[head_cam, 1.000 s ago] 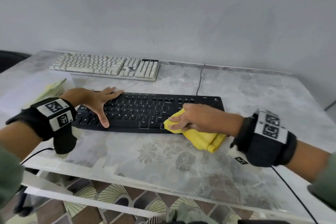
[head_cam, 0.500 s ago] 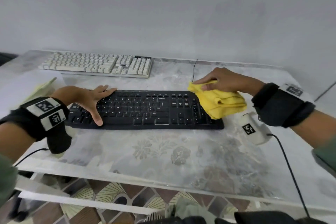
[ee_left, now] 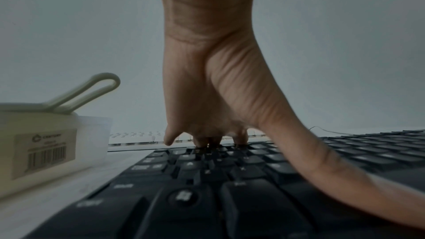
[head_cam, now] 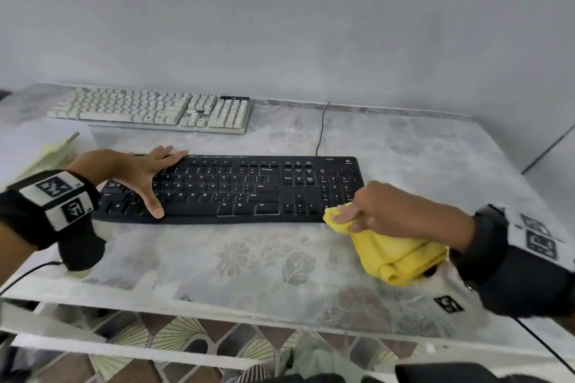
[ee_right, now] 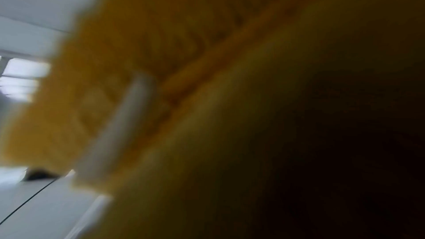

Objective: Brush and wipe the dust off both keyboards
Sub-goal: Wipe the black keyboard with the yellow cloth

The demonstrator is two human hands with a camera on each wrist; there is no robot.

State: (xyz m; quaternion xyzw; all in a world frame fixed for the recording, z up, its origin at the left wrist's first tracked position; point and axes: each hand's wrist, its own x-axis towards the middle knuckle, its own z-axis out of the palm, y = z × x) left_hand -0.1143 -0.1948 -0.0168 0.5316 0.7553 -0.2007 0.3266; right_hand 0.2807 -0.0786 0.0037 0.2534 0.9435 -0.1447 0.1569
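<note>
The right hand (head_cam: pixel 378 208) sits at the lower right of the head view. Its fingers are curled around a yellow cloth (head_cam: pixel 395 250) and squeeze it. The front tip of the cloth touches the bottom right corner of the black keyboard (head_cam: pixel 236 190), by the number keys. The rest of the cloth hangs in folds under the wrist, down on the table (head_cam: pixel 249 261). In the right wrist view the cloth (ee_right: pixel 142 72) fills almost the whole picture and is very blurry.

The left hand (head_cam: pixel 140 171) lies flat on the left end of the black keyboard. Its fingers are straight and spread apart, and it holds nothing. The thumb points toward the near edge of the keyboard. In the left wrist view the left hand (ee_left: pixel 220 86) comes down from the top, and its fingertips (ee_left: pixel 240 139) press on the far rows of keys (ee_left: pixel 207 170).

The black keyboard lies across the middle of the table. The white keyboard (head_cam: pixel 155 110) lies behind it in the upper left, near the grey wall (head_cam: pixel 311 25), well apart from both hands. A thin black cable (head_cam: pixel 320 130) runs from the back of the black keyboard toward the wall.

At the left of the left wrist view stands a pale plastic box (ee_left: pixel 46 146) with a barcode label, just beside the black keyboard. A pale looped handle (ee_left: pixel 92 90) pokes up from it.
</note>
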